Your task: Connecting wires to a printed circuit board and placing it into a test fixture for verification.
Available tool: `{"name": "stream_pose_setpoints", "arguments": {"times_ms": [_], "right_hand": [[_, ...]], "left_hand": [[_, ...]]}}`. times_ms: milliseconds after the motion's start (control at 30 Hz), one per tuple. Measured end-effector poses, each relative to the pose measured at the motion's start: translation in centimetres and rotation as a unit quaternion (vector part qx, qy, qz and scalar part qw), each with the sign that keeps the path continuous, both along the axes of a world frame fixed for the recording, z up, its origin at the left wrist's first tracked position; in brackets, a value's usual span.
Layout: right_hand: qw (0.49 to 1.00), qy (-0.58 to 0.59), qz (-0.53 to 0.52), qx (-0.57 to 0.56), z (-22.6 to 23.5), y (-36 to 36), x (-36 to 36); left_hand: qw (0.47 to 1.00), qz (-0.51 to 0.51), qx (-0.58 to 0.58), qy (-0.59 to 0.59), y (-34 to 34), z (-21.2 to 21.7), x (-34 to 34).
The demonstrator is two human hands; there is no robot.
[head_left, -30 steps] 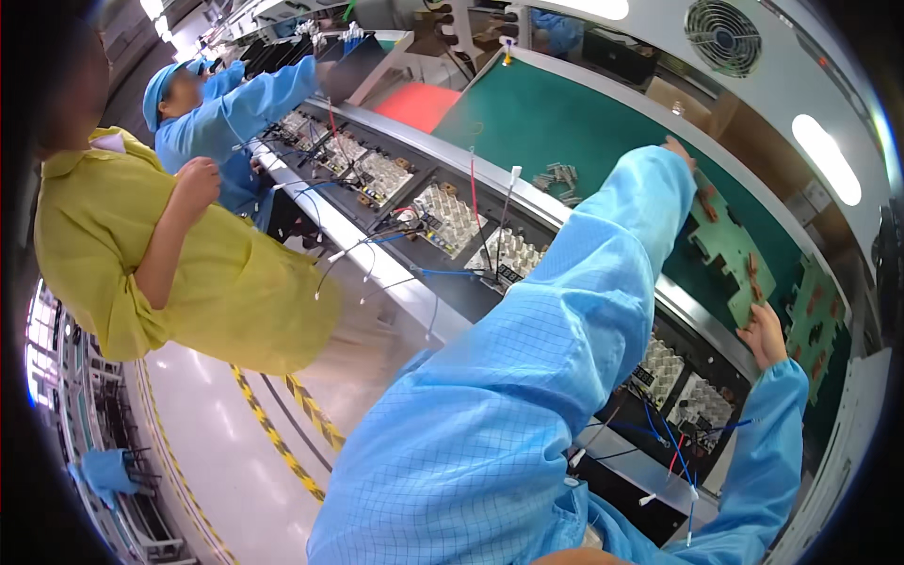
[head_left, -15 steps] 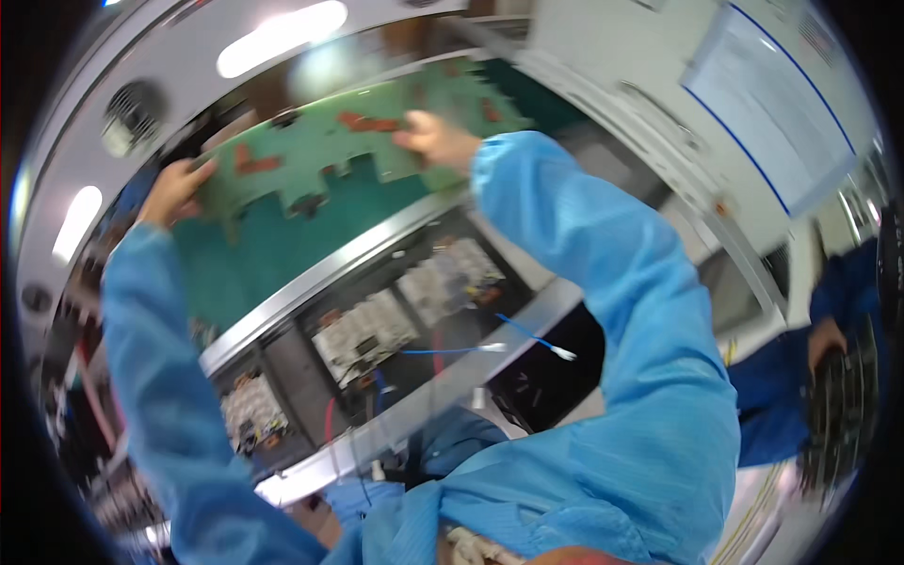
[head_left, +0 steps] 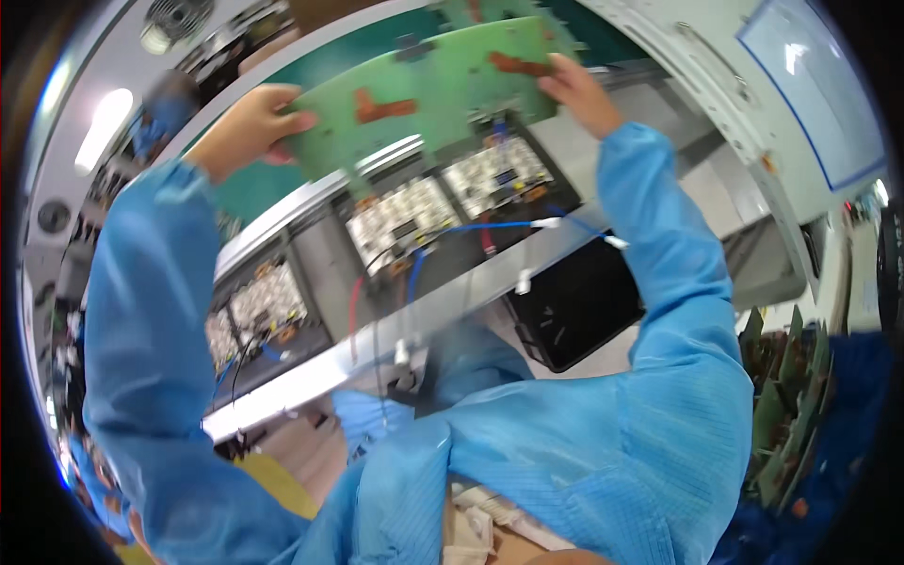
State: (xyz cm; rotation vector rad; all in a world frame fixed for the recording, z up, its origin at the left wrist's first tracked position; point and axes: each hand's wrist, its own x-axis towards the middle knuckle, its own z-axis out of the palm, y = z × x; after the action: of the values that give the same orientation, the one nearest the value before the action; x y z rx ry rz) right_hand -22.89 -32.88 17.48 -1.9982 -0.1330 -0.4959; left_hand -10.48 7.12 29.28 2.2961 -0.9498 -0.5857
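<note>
Thin, notched green board (head_left: 443, 89) at twelve o'clock
Bare left hand (head_left: 250, 127) clamps its nine-o'clock end; bare right hand (head_left: 582, 94) its three-o'clock end.

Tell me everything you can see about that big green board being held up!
The green board is a wide sheet, perhaps hard plastic. It has orange-brown pieces on its face, one L-shaped, a dark piece at its top edge, and notches along its bottom edge. It slants up toward the right, one end in the left grip, the other in the right grip. Its bottom edge appears close to pale circuit boards; I can't tell whether they touch.
</note>
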Motion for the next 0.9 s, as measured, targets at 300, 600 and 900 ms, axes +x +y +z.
{"name": "stream_pose_setpoints", "arguments": {"times_ms": [300,600,900], "right_hand": [[0.992,0.111,0.054,0.037,-1.2,-4.3,-1.3],[0.968,0.197,0.084,0.134,-1.2,-5.8,-2.7],[0.976,0.155,0.068,0.139,-2.8,-5.8,-4.0]], "left_hand": [[1.000,0.021,0.006,0.020,-3.9,-4.4,0.9],[0.990,0.042,0.073,0.115,-6.7,-5.0,0.6],[0.980,0.036,0.110,0.159,-7.3,-5.4,-0.7]]}}
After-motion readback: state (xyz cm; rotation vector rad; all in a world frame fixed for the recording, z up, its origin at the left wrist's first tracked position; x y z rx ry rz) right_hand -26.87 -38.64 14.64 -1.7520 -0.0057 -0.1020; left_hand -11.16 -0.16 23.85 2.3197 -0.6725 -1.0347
